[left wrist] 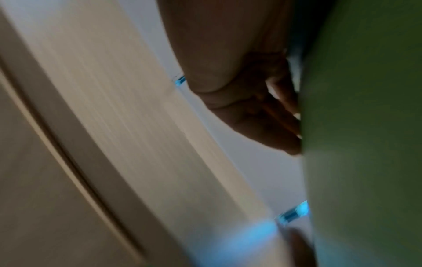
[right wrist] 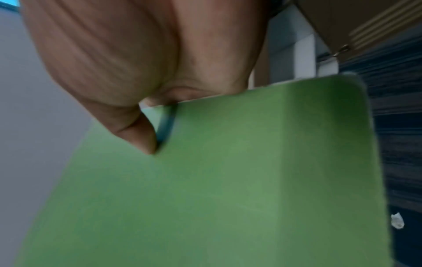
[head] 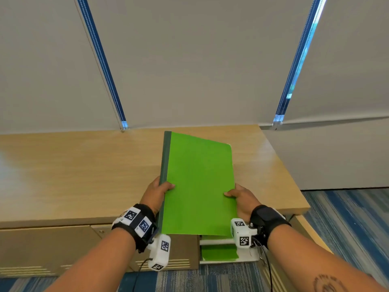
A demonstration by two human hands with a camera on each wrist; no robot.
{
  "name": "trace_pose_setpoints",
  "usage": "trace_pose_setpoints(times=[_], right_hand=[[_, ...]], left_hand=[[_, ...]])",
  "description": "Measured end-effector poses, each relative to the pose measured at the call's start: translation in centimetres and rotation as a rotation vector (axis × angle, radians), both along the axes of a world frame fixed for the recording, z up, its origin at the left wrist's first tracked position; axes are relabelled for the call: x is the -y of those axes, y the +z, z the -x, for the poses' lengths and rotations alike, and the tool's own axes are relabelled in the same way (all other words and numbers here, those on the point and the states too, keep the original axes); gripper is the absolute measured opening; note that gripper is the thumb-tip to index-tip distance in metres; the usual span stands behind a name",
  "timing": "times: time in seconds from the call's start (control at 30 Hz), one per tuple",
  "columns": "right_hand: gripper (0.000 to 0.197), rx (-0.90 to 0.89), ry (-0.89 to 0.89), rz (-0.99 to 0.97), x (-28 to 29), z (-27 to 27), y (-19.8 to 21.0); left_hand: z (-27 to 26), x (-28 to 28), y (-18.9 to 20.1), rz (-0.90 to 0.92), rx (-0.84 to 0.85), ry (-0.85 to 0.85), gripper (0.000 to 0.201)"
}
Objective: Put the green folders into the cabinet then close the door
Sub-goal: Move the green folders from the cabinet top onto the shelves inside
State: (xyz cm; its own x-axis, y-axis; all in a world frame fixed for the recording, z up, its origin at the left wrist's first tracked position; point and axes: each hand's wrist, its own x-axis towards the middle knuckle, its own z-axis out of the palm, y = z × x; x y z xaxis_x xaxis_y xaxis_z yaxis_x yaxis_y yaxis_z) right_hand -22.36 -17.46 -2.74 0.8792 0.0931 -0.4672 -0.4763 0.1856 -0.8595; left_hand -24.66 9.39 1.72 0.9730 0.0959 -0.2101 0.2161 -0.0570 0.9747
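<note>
- Green card, bright and matte, fills the middle of the room's view: a green folder (head: 199,186) with a darker spine strip along its left edge, held up over the wooden countertop (head: 84,165) and tilted away from the person.
- Left hand (head: 156,193) grips the spine side near the lower half, thumb on the front cover and fingers behind.
- Right hand (head: 242,198) pinches the open edge at the same height, thumb pressed on the cover; the right wrist view shows that thumb flat on the green face.
- Below the folder the cabinet (head: 229,249) stands open, with white shelves and more green folders (head: 219,252) already lying inside, so I judge that part of the job is done and this one goes in next.
- Its cover looks like thin card: light, fairly stiff along the spine, but likely to bow or fan open at the loose edge.
- Holding both long edges, as now, should keep it closed; the spine is the firmer place to take it one-handed.
- The cabinet door (head: 280,270) seems to be the panel swung out at the right, though it is mostly hidden by the forearm, so I cannot be sure.
- The left wrist view is blurred and adds little beyond green card beside curled fingers.
</note>
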Motion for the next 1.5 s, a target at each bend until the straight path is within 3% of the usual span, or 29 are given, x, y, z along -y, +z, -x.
trace_pose_setpoints(times=[0.1,0.13,0.3,0.4,0.6,0.8,0.93,1.07,1.2,1.3,1.4,1.5], right_hand=[[0.041,0.013,0.007,0.068,1.0,2.0,-2.7],[0.043,0.013,0.019,0.118,1.1,2.7,-3.7],[0.048,-0.088,0.042,0.187,1.2,5.9,-9.2],[0.046,-0.17,0.072,0.196,1.9,7.5,-12.3],[0.044,-0.288,0.218,0.288,4.9,10.1,-20.3],[0.042,-0.456,0.184,0.303,8.2,13.9,-29.8],[0.047,-0.526,0.206,0.389,11.2,13.2,-37.4],[0.054,-0.59,0.36,0.423,15.1,13.1,-51.9],[0.05,-0.591,0.391,0.387,14.7,13.6,-54.6],[0.047,-0.549,0.323,0.402,15.3,13.2,-60.1],[0.044,-0.488,0.346,0.588,15.3,9.5,-63.0],[0.036,-0.373,0.288,0.654,15.1,4.6,-65.5]], left_hand=[[2.1,-0.9,-5.3,-0.396,0.054,-0.052,0.022],[2.9,-0.9,-7.0,-0.448,0.032,-0.062,0.02],[5.9,0.3,-15.8,-0.392,-0.176,0.071,0.021],[7.5,1.8,-19.0,-0.45,-0.256,0.11,0.014],[10.7,4.4,-26.1,-0.599,-0.386,0.027,0.015],[14.0,8.7,-34.6,-0.609,-0.585,-0.079,0.01],[12.0,11.3,-41.9,-0.56,-0.679,-0.107,0.011],[10.6,13.3,-50.4,-0.521,-0.774,-0.071,0.006],[10.2,14.8,-58.3,-0.417,-0.893,-0.036,0.032],[8.8,15.2,-63.7,-0.369,-0.914,-0.072,0.038],[5.5,15.1,-68.1,-0.409,-0.892,-0.079,0.044],[1.6,15.3,-69.7,-0.445,-0.833,-0.056,0.049]])
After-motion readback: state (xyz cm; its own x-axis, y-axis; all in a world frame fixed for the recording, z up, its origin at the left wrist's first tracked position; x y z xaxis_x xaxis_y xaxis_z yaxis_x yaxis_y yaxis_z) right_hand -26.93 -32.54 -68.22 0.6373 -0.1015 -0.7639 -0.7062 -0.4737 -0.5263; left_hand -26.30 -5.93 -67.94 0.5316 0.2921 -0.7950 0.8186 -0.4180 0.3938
